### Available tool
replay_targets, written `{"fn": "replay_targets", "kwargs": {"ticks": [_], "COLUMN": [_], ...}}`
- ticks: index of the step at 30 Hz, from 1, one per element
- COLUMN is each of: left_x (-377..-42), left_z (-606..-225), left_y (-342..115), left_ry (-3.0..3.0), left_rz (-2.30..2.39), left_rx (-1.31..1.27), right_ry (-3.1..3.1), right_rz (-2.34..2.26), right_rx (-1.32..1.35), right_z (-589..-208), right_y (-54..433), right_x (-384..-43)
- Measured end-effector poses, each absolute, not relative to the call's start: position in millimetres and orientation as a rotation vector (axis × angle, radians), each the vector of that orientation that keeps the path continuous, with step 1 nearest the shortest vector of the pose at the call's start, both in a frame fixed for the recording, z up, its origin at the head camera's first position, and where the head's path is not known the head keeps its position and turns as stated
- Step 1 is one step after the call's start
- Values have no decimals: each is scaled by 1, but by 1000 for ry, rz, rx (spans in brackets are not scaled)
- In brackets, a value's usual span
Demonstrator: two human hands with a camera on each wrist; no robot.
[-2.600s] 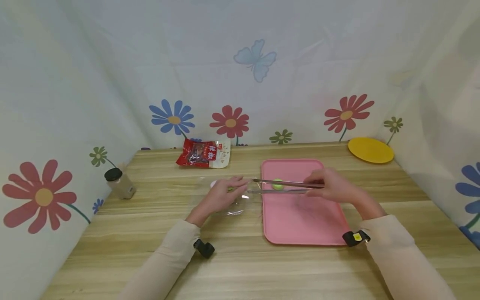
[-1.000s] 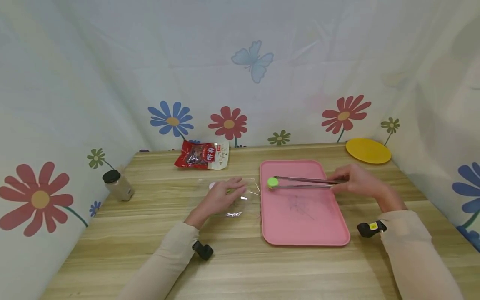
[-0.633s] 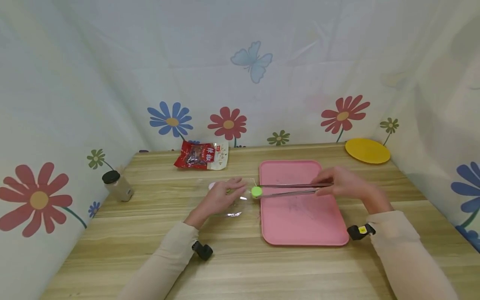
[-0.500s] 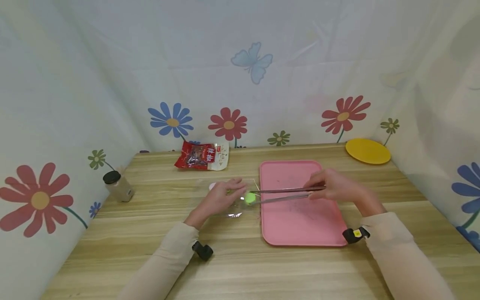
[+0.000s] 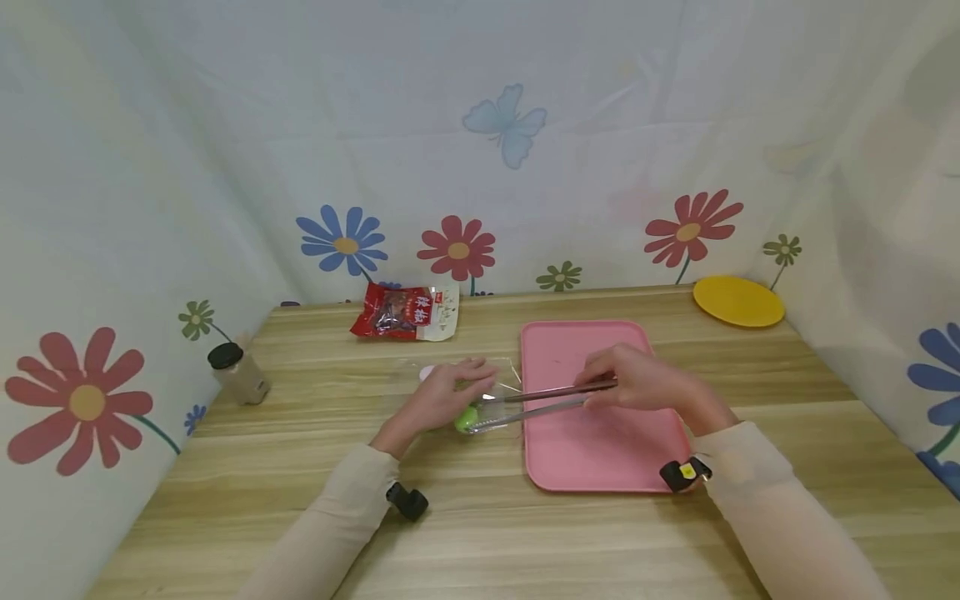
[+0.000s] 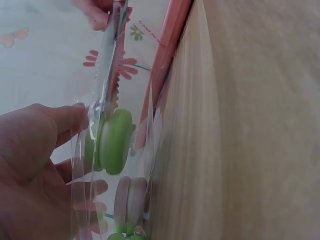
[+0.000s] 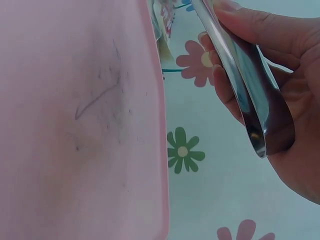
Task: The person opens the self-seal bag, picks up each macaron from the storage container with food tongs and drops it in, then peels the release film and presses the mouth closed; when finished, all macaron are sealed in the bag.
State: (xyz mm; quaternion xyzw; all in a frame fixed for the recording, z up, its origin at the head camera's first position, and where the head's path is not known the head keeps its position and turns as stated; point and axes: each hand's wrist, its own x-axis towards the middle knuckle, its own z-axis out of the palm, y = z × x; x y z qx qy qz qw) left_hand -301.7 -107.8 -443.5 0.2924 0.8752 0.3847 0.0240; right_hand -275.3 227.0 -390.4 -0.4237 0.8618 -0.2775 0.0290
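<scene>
My left hand (image 5: 442,396) holds a clear plastic bag (image 6: 150,165) by its edge, thumb and fingers spread along the film in the left wrist view. Metal tongs (image 5: 551,393) reach into the bag from the right, gripped near their bend by my right hand (image 5: 641,379). A green macaron (image 6: 117,142) sits at the tongs' tips inside the bag. Below it in the left wrist view lie a greyish-pink macaron (image 6: 129,200) and part of another green one. In the right wrist view, the tongs' rounded end (image 7: 267,132) lies against the palm.
Beside the bag is a pink tray (image 5: 600,454) with dark marks. A red food packet (image 5: 405,312) lies at the back, a yellow plate (image 5: 738,301) back right. A black-lidded jar (image 5: 240,375) stands at left. Flowered cloth walls (image 5: 510,192) border the table.
The right hand has carried the green macaron in the tongs leftward, off the tray and into the bag. The left hand has stayed almost in place.
</scene>
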Motion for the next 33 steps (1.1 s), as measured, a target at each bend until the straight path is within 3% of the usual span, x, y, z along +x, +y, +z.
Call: {"fn": "replay_targets", "kwargs": {"ticks": [33], "left_x": [-299], "left_z": [-441], "left_y": [-110], "left_ry": [2692], "left_rz": [1223], "left_rx": [918], "right_ry": [2616], "right_rz": [-811], "right_rx": [-1324], "right_z": [-400], "right_y": [192], "right_x": [-287]}}
